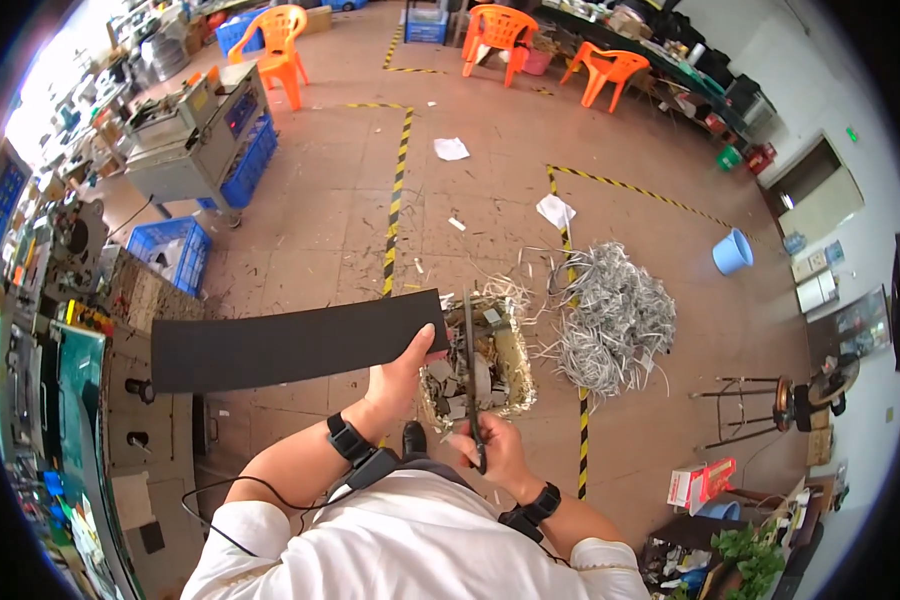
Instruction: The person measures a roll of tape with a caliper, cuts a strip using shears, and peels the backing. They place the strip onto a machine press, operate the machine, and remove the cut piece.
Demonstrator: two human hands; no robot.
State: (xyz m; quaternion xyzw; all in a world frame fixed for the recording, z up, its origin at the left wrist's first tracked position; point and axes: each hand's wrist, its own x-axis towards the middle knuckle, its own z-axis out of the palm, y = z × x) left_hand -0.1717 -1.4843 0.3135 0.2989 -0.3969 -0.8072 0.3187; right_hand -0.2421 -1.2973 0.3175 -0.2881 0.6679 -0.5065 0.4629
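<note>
A: Position of the black sheet (290, 345)?
B: Held up in front of the person, long side running out to the left. Its left end overlaps the green-topped worktop (78, 400) in my line of sight; contact cannot be told.

A: Left hand (400, 378)?
B: Pinching the sheet at its right end. Thumb lies flat on the upper face; the other fingers are mostly hidden beneath.

A: Right hand (500, 455)?
B: Fingers closed round the handles of dark scissors (472, 385). Blades point away from the body, just beside the sheet's right end. Whether the blades are parted: cannot tell.

A: Below the hands?
B: A box (519, 352) with a crinkled, gold-coloured rim, standing on the tiled floor (320, 215). Inside, a jumble of small scraps (484, 375), pale and dark.

A: To the right of the box?
B: A heap of silvery-grey strips (615, 320), tangled, lying partly over the yellow-and-black tape (584, 440). Some loose strips trail toward the box. Farther right, a blue bucket (732, 252).

A: Beyond?
B: White paper (451, 149) on the floor, dark specks scattered around. An orange chair (278, 45) at upper left, near a machine (195, 135); a blue crate (170, 250) nearer.
</note>
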